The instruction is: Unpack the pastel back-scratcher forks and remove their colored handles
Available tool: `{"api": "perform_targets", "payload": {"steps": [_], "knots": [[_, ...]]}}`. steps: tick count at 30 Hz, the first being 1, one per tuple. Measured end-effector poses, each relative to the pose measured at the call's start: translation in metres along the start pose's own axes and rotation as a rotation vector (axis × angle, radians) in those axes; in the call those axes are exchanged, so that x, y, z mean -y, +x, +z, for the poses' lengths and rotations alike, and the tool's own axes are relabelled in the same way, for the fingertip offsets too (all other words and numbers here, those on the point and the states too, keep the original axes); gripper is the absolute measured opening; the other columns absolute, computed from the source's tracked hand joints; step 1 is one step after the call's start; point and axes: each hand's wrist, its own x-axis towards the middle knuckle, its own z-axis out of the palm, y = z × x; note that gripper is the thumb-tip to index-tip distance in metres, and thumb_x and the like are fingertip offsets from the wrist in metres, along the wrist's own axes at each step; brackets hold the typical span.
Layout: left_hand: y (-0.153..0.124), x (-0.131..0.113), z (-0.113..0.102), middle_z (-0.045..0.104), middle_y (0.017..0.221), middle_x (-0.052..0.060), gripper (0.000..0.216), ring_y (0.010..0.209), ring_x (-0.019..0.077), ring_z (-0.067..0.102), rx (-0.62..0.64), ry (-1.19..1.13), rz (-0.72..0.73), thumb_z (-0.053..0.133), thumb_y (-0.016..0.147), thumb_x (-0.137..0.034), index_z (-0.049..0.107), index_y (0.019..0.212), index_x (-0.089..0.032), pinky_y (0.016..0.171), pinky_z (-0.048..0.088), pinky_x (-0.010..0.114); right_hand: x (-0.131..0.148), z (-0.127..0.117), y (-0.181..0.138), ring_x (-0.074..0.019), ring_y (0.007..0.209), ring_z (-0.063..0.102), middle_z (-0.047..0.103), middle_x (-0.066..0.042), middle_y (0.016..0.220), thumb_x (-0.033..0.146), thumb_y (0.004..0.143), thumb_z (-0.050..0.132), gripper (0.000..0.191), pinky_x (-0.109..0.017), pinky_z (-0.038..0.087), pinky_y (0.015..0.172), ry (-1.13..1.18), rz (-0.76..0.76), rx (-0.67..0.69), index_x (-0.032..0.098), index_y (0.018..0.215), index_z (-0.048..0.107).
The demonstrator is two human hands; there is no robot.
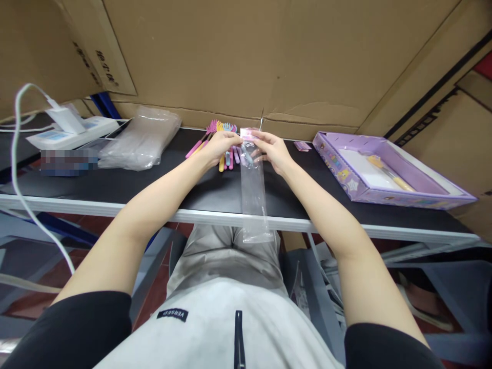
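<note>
A long clear plastic sleeve [254, 195] with a pink header hangs down from my two hands above the black table [126, 179], its lower end past the table's front edge. My left hand [220, 145] pinches the sleeve's top from the left, fingers closed. My right hand [271, 147] pinches the top from the right. A small bluish stick-like item sits inside the sleeve near its top. Behind my hands lies a bunch of pink, yellow and blue hand-shaped sticks [219, 134].
A stack of clear bags [140, 138] lies at the left. A power strip with a white charger [71, 128] and cable is further left. A purple tray box [384, 171] holding a yellow stick stands at the right. Cardboard walls rise behind the table.
</note>
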Motion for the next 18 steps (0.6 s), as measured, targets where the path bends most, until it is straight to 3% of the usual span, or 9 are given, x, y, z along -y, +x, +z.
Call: {"api": "perform_targets", "payload": {"steps": [4, 8, 12, 18], "knots": [[-0.0044, -0.0012, -0.0033, 0.060, 0.066, -0.001, 0.019, 0.058, 0.0132, 0.057, 0.074, 0.010, 0.000, 0.073, 0.085, -0.015, 0.061, 0.071, -0.018, 0.065, 0.050, 0.027, -0.0027, -0.0022, 0.0034, -0.0136, 0.069, 0.073, 0.076, -0.003, 0.102, 0.031, 0.091, 0.083, 0.031, -0.032, 0.068, 0.064, -0.008, -0.012, -0.045, 0.023, 0.120, 0.075], [-0.0078, -0.0022, -0.0032, 0.058, 0.067, -0.001, 0.021, 0.057, 0.0137, 0.058, 0.115, 0.044, 0.008, 0.074, 0.091, -0.020, 0.059, 0.077, -0.020, 0.062, 0.051, 0.027, -0.0056, -0.0054, 0.0079, -0.0127, 0.067, 0.070, 0.074, -0.001, 0.094, 0.029, 0.092, 0.080, 0.025, -0.028, 0.066, 0.061, -0.013, -0.018, -0.061, 0.024, 0.116, 0.073], [-0.0099, -0.0038, 0.0020, 0.056, 0.066, -0.003, 0.023, 0.056, 0.0121, 0.058, 0.088, 0.072, 0.018, 0.072, 0.092, -0.015, 0.055, 0.077, -0.020, 0.061, 0.050, 0.024, -0.0041, -0.0079, 0.0092, -0.0105, 0.062, 0.067, 0.070, 0.002, 0.083, 0.029, 0.091, 0.081, 0.017, -0.020, 0.059, 0.053, -0.034, -0.036, -0.092, 0.023, 0.099, 0.067], [-0.0087, 0.0012, 0.0008, 0.055, 0.061, -0.004, 0.017, 0.051, 0.0165, 0.060, 0.016, 0.123, -0.046, 0.069, 0.094, -0.023, 0.053, 0.086, -0.023, 0.061, 0.051, 0.029, 0.0018, -0.0033, 0.0039, -0.0094, 0.069, 0.066, 0.065, 0.002, 0.079, 0.029, 0.086, 0.088, 0.030, -0.017, 0.058, 0.056, -0.106, -0.054, -0.107, 0.020, 0.084, 0.060]]}}
